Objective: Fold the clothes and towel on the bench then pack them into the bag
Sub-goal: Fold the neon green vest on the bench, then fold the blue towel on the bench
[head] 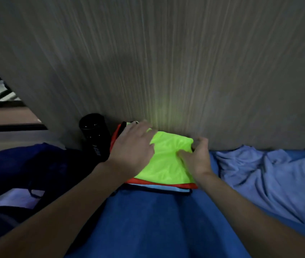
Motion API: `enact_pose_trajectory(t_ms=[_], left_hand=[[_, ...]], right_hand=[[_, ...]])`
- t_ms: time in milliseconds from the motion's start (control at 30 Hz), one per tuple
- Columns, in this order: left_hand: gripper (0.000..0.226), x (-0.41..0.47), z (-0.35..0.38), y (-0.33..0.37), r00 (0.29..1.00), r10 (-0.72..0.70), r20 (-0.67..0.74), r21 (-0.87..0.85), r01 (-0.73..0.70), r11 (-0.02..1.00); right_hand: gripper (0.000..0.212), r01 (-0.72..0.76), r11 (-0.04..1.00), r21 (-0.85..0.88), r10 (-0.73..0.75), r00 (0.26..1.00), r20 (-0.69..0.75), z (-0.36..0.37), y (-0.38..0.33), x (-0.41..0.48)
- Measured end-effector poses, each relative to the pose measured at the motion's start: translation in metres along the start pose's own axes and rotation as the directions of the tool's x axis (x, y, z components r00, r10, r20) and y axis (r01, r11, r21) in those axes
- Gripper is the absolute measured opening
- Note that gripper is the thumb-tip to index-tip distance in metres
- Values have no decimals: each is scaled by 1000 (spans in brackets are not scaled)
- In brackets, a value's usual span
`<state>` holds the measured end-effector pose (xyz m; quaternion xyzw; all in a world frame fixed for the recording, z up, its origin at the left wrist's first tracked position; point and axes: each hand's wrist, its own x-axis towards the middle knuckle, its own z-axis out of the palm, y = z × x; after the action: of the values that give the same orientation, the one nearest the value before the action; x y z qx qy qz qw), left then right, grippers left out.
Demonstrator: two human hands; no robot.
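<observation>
A: Where's the neon top (166,157)?
B: Atop folded stack (159,183) by far wall (166,71). L hand (133,151) presses flat; R hand (198,157) pinches its right edge. Bag (36,170) lies near-left, L hand closer.

- Top shirt (168,157): bright yellow-green.
- Cloth under it (159,183): orange.
- Towel (148,220): deep blue.
- Crumpled shirt (259,179): pale blue.
- Bottle (95,135): black.
- Wall (166,62): grey with thin stripes.
</observation>
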<state>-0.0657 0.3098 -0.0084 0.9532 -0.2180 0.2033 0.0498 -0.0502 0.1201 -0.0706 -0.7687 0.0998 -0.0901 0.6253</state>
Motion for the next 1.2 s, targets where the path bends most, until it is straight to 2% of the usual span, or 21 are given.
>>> enact_pose_trajectory(t_ms=[33,67,100,133,167,200,267,300,367,567,667,767,833,900,967,1033,1133,1200], left_hand=[[44,-1,6,1,995,26,93,54,-31,998],[49,-2,12,-1,987,25,158,108,-42,993],[55,-4,16,-4,983,15,183,158,-44,987],[60,-6,19,-6,980,8,199,196,-48,979],[63,-8,21,-8,977,4,211,216,-50,975],[64,-9,24,-10,975,-3,223,222,-47,974],[65,-11,28,-13,972,-28,232,224,-25,974],[66,-12,30,-14,969,-45,243,229,-13,973],[70,-15,35,-18,965,-64,256,246,-1,969],[83,-20,45,-24,951,-102,293,243,29,970],[91,-16,42,-21,926,-126,355,272,27,962],[81,-9,31,-13,905,-146,399,337,4,942],[73,-1,21,-3,931,-139,336,342,17,939],[68,7,10,16,975,-76,209,325,4,946],[59,17,10,43,992,40,120,245,-69,967],[54,23,16,78,983,149,103,111,-161,981],[55,25,45,133,952,267,151,-117,-251,961],[54,20,70,165,918,290,271,-221,-234,947]], right_hand=[[45,26,999,-32,-26,1000,-5,-1,-2,-1],[44,76,985,-153,-83,996,-37,-2,-4,-2],[44,151,924,-353,-185,981,-64,-2,-5,-5],[46,256,805,-536,-324,945,-35,-2,-6,-9],[50,381,679,-628,-441,895,66,-1,-6,-12],[55,482,585,-652,-473,856,207,1,-7,-14],[73,565,510,-649,-344,825,447,7,-4,-19],[78,561,507,-654,-254,823,509,11,2,-21],[78,540,502,-676,-147,823,549,15,12,-20],[66,532,482,-697,-70,816,574,16,16,-16],[60,515,476,-713,-34,821,570,12,16,-15],[60,498,466,-732,-32,836,548,4,14,-16],[67,490,481,-726,-92,853,515,-8,12,-21],[76,470,506,-723,-196,879,435,-29,14,-29],[72,410,540,-735,-289,910,296,-59,23,-35],[66,317,526,-789,-294,939,180,-95,35,-38],[54,174,460,-871,-225,971,75,-151,60,-46],[42,108,445,-889,-176,984,32,-181,75,-57]])
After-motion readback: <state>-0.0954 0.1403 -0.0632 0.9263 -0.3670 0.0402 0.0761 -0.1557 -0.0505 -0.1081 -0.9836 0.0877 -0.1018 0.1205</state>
